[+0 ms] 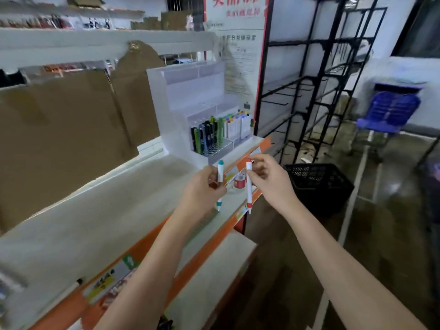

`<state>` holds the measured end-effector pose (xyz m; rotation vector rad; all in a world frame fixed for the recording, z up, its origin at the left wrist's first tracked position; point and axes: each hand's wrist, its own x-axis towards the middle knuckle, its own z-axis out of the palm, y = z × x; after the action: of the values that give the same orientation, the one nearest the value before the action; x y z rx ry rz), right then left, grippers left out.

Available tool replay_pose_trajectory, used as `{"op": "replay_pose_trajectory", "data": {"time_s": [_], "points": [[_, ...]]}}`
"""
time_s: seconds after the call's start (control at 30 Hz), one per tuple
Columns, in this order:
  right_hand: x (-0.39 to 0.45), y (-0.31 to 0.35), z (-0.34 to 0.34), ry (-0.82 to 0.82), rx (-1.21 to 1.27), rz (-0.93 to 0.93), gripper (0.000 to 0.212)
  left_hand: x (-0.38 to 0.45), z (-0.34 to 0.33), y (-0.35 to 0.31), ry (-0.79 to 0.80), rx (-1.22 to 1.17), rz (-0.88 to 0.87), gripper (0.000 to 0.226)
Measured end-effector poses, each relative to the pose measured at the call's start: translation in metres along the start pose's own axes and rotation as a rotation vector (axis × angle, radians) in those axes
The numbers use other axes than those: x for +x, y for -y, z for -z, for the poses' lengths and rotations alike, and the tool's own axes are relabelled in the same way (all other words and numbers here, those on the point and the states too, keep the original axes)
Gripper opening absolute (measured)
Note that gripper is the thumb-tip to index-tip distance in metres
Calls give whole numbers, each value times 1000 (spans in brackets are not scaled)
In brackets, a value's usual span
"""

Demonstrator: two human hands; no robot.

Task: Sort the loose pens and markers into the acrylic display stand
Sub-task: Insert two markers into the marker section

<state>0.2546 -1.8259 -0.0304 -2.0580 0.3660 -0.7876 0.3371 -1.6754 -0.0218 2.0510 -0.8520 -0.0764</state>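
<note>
My left hand was curled around a white pen with teal ends, held upright just above the front edge of the white shelf. Something red and brown sat tucked in that same palm, too blurred for me to name. My right hand pinched a white pen with red ends between thumb and fingertips, also upright, just beside the teal one and not touching it.

The clear plastic stand stood farther back on the shelf, near its right end, well apart from both pens. Its low front compartments held dark and green pens on the left and white markers with coloured caps on the right; the taller tiers behind looked bare. Nothing lay between my hands and the stand except open shelf.

Brown cardboard leaned along the back of the shelf to the left of the stand. An orange strip with price labels ran along the shelf edge right under my hands. To the right stood a black wire rack, with a black plastic crate on the floor at its foot and a blue chair beyond. A white sign with red lettering hung behind the stand.
</note>
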Motion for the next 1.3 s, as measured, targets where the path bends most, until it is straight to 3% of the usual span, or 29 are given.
{"op": "replay_pose_trajectory", "data": {"time_s": [0.2,0.37,0.6,0.73,0.97,1.1,1.3], "points": [[76,-47,13,-33,29,-18,28,87,-36,-4,19,-34,-89,20],[137,-76,20,-55,29,-2,27,156,-58,-6,26,8,-128,7],[202,-116,28,-96,75,15,28,226,-85,-1,14,-31,-85,8],[252,-135,29,-84,109,93,34,256,-98,5,-102,6,-38,8],[330,-173,14,80,214,226,25,292,-120,8,-269,89,77,22],[354,-192,5,124,198,362,25,303,-131,6,-378,110,145,32],[370,-204,-2,162,268,477,26,306,-141,5,-490,125,232,30]]}}
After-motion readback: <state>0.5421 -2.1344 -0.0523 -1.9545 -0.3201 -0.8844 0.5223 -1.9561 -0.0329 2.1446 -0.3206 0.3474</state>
